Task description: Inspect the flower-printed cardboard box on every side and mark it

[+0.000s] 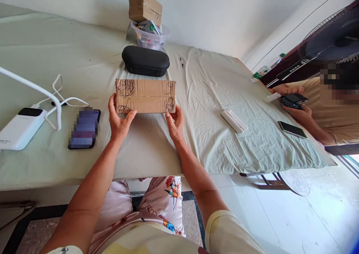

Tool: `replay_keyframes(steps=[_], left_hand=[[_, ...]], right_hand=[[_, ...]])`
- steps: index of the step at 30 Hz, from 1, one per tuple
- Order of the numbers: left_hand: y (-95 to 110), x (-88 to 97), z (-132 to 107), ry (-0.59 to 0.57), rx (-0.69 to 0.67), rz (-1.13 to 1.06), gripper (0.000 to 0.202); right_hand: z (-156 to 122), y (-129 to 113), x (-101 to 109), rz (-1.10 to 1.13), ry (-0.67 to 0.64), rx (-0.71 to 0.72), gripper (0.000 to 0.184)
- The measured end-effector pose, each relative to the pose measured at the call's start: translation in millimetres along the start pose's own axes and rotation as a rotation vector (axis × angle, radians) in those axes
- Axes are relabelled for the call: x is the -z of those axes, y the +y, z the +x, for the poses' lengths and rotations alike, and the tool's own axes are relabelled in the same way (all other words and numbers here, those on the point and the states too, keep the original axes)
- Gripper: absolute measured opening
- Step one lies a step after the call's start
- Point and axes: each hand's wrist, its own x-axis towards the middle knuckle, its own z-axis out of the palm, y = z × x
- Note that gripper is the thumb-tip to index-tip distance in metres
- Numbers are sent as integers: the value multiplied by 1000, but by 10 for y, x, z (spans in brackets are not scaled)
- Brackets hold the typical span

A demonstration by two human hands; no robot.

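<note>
A small cardboard box (148,96) with black scribbles at its corners is between my two hands, over the cloth-covered table. My left hand (119,119) grips its left end, thumb on the near edge and fingers around the side. At the right end my right hand (175,124) holds it the same way, its fingers partly hidden behind the box. Just beyond the box lies a black hard case (146,61). A phone (84,129) rests on the cloth to the left of my left forearm.
A white power bank (24,129) with a cable lies at the left. Behind the case stands a plastic basket (151,41) topped by another cardboard box (145,7). A pen (182,62), a whitish pouch (234,120) and a second phone (292,129) lie rightward. Another person holds a dark device.
</note>
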Motion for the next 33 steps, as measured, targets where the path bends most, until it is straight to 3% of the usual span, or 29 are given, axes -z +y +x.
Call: replay_keyframes(steps=[5, 16, 22, 33], left_hand=[[56, 3, -15, 29, -12, -19, 106], [68, 40, -3, 40, 70, 75, 72], [22, 49, -11, 25, 85, 130, 77], [129, 34, 8, 3, 95, 44, 72]], right_hand=[[16, -80, 5, -10, 32, 19, 57], [33, -171, 45, -58, 83, -16, 48], [47, -137, 29, -68, 57, 16, 53], [42, -118, 17, -42, 58, -9, 54]])
